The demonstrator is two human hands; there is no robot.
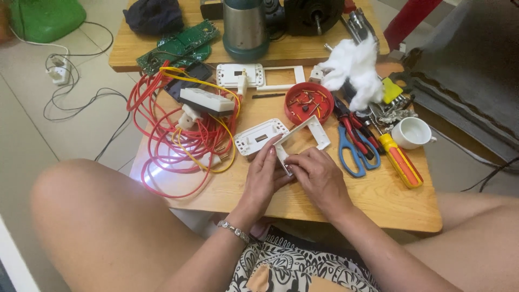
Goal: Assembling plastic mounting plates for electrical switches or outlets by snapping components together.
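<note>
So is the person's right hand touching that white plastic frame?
Touching. The head view shows the right hand with its fingertips pinching the lower end of the white frame, with the left hand gripping it too.

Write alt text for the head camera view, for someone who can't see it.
Seen from above, a person's left hand and right hand hold a white plastic frame over a low wooden table. A white switch plate lies just behind, with coiled red and yellow wires to the left and blue-handled scissors and an orange screwdriver to the right.
</note>
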